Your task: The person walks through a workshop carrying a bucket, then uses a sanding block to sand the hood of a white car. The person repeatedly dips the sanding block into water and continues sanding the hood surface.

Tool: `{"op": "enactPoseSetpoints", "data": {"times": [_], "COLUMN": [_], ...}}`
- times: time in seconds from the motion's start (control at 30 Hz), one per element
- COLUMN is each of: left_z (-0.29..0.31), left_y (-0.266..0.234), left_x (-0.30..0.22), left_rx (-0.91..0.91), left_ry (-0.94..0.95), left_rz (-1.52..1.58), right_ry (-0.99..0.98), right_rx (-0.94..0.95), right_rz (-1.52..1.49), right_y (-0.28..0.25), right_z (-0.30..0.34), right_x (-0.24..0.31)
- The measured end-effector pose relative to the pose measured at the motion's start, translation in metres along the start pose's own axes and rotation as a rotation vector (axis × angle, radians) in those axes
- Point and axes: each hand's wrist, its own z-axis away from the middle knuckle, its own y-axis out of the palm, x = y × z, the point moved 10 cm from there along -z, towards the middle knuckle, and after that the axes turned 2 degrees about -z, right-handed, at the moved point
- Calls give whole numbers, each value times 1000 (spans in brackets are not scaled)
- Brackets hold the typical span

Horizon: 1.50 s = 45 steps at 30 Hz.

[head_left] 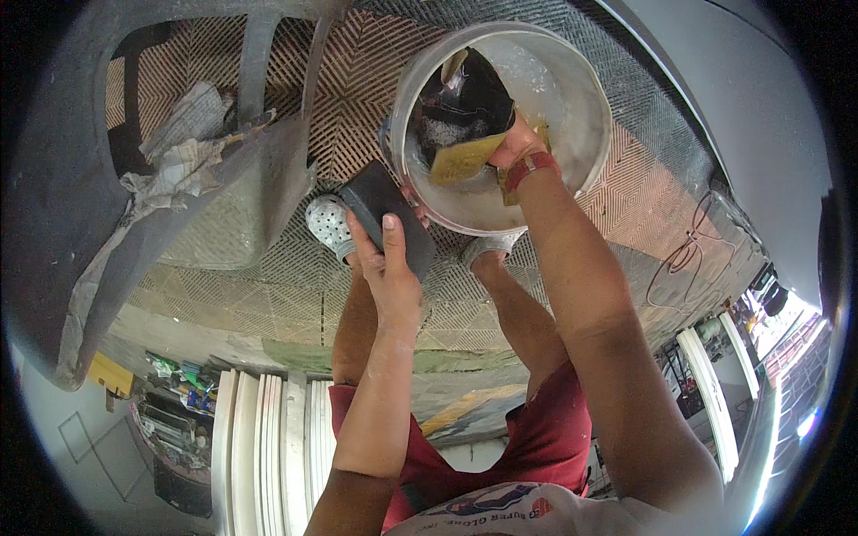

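Observation:
My left hand (389, 263) grips a dark rectangular sanding block (386, 213), held just left of a white plastic bucket (590, 98). My right hand (517, 143) reaches inside the bucket and holds a folded sheet of sandpaper (465, 112), black on one side and yellow-brown on the other. A red band sits on my right wrist. The bucket's inside looks wet and whitish. My legs in red shorts and my grey perforated clogs (329, 223) show below the bucket.
A dark grey car bumper part (63, 205) curves along the left, with crumpled masking paper (179, 147) on it. The floor is a brown grid of tiles (357, 80). White panels (268, 438) and cluttered shelves lie below. A thin cable (684, 255) trails at the right.

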Motion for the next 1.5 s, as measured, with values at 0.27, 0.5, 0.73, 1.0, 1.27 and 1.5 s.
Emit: {"op": "enactPoseSetpoints", "data": {"times": [0.27, 0.5, 0.73, 1.0, 1.27, 1.5], "left_z": [-2, -6, -6, -5, -1, 42], "left_y": [0, -5, -4, -1, -5, -20], "left_x": [-2, -15, -25, -22, -5, 8], "left_rx": [-6, -20, 23, -10, -1, 4], "left_ry": [-8, 21, 30, 8, 75, 81], "left_rz": [21, 18, 39, 15, -17, 29], "right_ry": [-222, 93, 738, 514, 184, -2], "right_rx": [-340, -451, -493, -322, -311, -197], "right_rz": [827, 1609, 2249, 2114, 1493, 552], "right_y": [-15, -44, -164, -121, -77, -13], "right_z": [-65, -95, -119, -99, -4, 72], "right_x": [8, -10, -35, -41, -13, 23]}}
